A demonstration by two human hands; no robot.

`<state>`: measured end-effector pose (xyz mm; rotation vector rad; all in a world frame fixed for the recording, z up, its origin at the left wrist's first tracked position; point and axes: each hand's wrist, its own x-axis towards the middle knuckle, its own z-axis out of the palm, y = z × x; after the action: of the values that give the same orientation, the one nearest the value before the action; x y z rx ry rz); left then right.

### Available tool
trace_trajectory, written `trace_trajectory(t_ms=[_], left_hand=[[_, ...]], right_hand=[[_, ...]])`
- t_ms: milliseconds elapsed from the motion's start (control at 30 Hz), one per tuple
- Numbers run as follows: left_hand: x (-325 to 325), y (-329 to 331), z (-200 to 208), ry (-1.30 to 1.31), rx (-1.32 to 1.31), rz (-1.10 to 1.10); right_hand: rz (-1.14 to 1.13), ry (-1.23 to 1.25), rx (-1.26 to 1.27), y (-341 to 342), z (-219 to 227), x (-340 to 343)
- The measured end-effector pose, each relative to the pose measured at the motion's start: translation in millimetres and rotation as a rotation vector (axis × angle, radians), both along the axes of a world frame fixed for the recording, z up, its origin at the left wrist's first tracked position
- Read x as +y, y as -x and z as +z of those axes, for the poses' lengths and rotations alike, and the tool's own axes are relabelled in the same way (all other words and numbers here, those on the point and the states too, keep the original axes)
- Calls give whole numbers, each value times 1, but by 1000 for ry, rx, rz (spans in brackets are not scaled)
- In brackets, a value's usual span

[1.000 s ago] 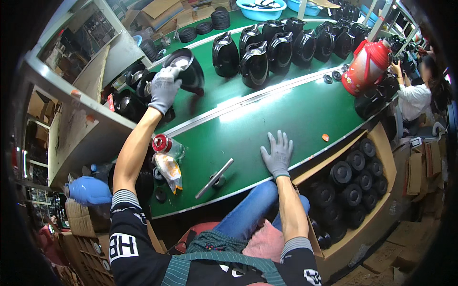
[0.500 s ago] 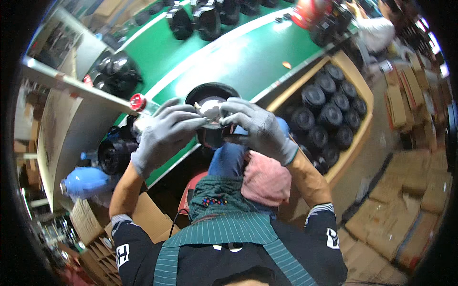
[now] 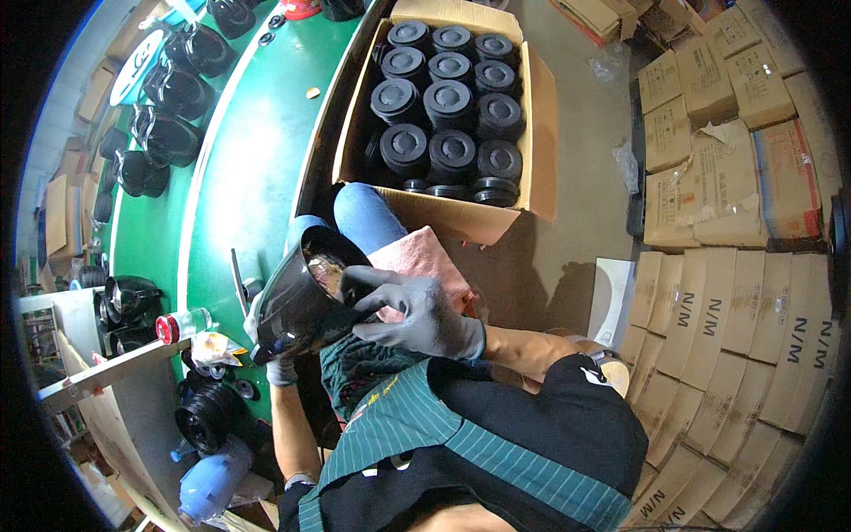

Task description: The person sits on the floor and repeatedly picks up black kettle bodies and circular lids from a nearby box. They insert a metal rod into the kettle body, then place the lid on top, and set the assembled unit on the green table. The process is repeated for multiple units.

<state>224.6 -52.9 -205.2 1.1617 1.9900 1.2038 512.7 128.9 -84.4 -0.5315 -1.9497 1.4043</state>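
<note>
A glossy black pot-shaped shell (image 3: 297, 297) is tilted over my lap, its mouth turned toward my right hand; light brown and shiny patches show inside. My left hand (image 3: 281, 370), in a grey glove, supports it from the far left side and below, with most of the fingers hidden behind the shell. At the shell's rim is my gloved right hand (image 3: 415, 316), its fingers bent and closed together near the mouth. Whatever small thing they may pinch is hidden. A pink cloth (image 3: 424, 264) lies on my lap below the right hand.
Ahead stands an open carton (image 3: 539, 133) packed with stacked black round parts. The green worktable (image 3: 253, 133) at left carries several black shells (image 3: 168, 137). A red-lidded jar (image 3: 182, 325), black ring parts (image 3: 208, 415) and a blue bottle (image 3: 215, 479) are left of me; stacked cartons (image 3: 709, 310) line the right.
My view has swung to the right, bringing the carton straight ahead. The shell has been tipped onto its side; my left hand has shifted from its rim to its outside.
</note>
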Motion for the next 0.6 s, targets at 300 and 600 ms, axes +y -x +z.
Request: trace_trajectory(t_ms=[300,600], left_hand=[[-18,0,-106,231,106,-183],[-14,0,-139,224,154,-322]], right_hand=[[-746,-248,-632,-17,-179,218],[-639,-388,-1270,-32,-243,276]])
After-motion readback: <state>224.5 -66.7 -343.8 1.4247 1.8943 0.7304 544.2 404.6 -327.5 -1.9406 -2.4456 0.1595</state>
